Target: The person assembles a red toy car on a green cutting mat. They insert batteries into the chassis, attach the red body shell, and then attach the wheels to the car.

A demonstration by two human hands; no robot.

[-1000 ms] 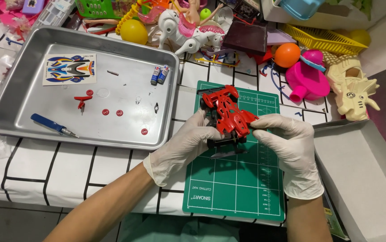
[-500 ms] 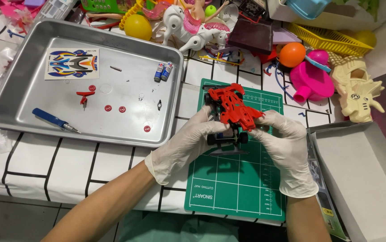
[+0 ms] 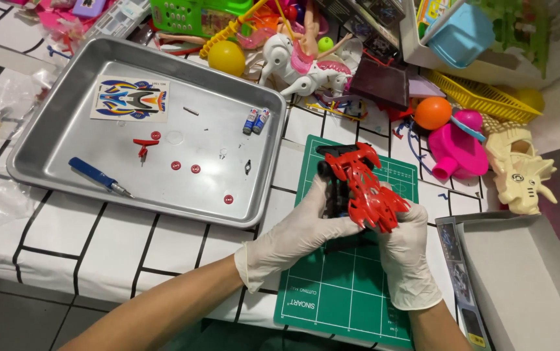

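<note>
Nearest, at six o'clock: green gridded cutting mat [image 3: 332,292] with pale lettering on its near edge. Above it, white-gloved left hand [image 3: 296,235] and right hand [image 3: 407,257], fingers clamped on glossy red toy car [image 3: 363,188], black chassis underneath. Farther, at ten o'clock: dull metal tray [image 3: 65,133] holding bright rectangular sticker sheet [image 3: 130,101], blue screwdriver [image 3: 100,177].

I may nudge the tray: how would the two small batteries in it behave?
The batteries are cylinders lying on their sides on the smooth metal tray, so they would probably roll. They look stiff and fairly heavy for their size.
</note>
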